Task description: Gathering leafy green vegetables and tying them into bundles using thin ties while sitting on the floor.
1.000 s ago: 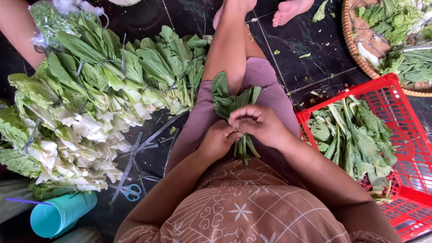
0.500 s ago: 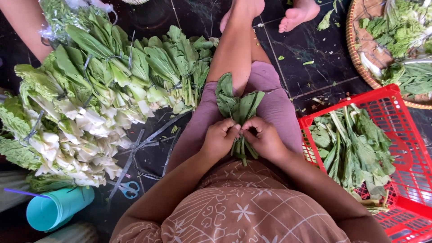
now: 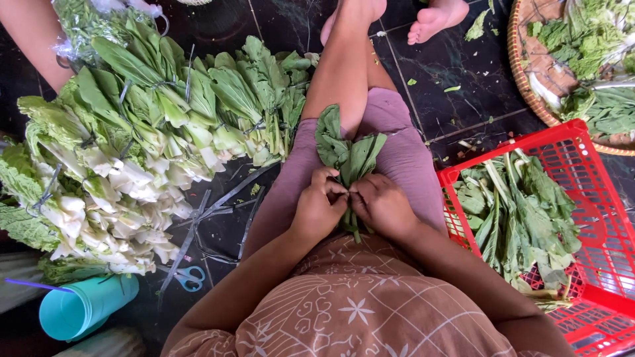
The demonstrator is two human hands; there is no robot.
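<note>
- Viewing from the head camera, I see both hands meet on a bunch of leafy greens [image 3: 345, 157] resting on the lap, over the mauve shorts [image 3: 403, 155].
- Left hand [image 3: 319, 207]: fingers curled and clenched around the stems on the bunch's left side.
- Right hand [image 3: 382, 205]: fingers closed on the same stems on the bunch's right side, touching the left hand's fingertips.
- Bunch orientation: leaves point away from the body, stems toward it.
- Left of the bunch: a large pile of tied greens [image 3: 142, 139] on the dark floor.
- Lower left of the bunch: blue-handled scissors [image 3: 188, 277] and a teal roll [image 3: 86, 307].
- Right of the bunch: a red crate [image 3: 598, 218] holding loose greens.
- Upper right of the bunch: a woven basket [image 3: 529, 73].
</note>
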